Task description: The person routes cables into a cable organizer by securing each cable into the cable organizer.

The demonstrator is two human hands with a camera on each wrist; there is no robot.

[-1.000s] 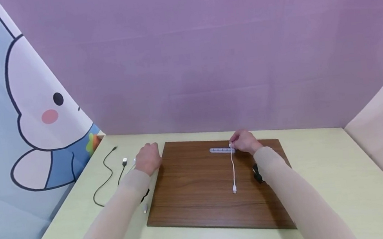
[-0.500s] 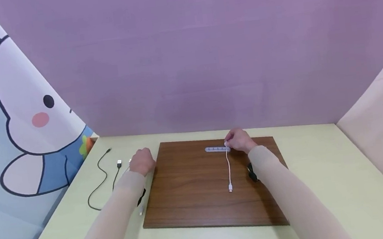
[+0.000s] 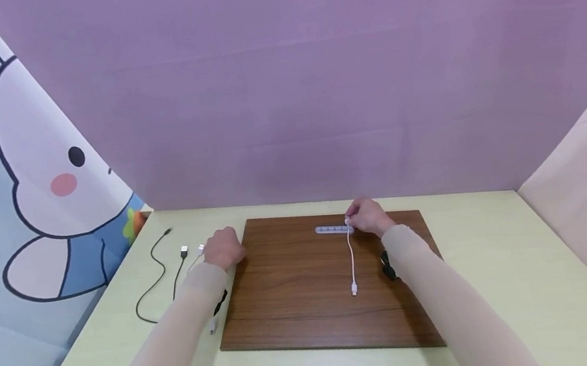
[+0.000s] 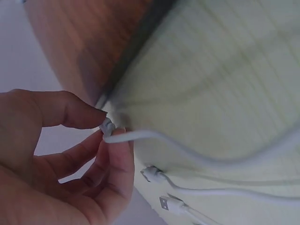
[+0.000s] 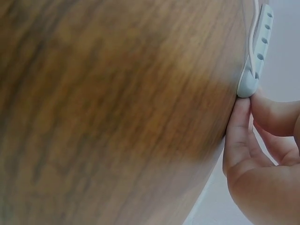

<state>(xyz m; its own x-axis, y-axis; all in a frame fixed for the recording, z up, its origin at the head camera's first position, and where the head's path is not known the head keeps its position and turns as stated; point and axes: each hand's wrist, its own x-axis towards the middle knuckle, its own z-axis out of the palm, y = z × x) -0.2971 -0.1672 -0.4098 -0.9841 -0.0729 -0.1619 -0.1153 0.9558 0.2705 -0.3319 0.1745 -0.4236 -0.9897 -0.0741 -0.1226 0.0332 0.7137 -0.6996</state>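
Observation:
My left hand (image 3: 224, 248) is at the left edge of the brown wood board (image 3: 295, 291). In the left wrist view its thumb and fingers pinch the end of a white cable (image 4: 187, 152), which trails off to the right. My right hand (image 3: 367, 217) is at the right end of a pale cable organizer (image 3: 331, 229) near the board's far edge. The right wrist view shows its thumb and fingertips gripping the end of this slotted organizer (image 5: 248, 86). A white charging cable (image 3: 352, 261) runs from the end slot toward me, its plug lying on the board.
Left of the board, a black cable (image 3: 156, 277) lies curved on the pale table (image 3: 522, 278). Beside it is another cable with a black USB plug (image 3: 184, 252). White USB plugs (image 4: 171, 204) lie near my left hand. A purple backdrop (image 3: 315, 84) rises behind the table.
The view has shifted slightly. My left hand has moved a little right, toward the board's edge, with the cable end. The right hand stays at the organizer's end.

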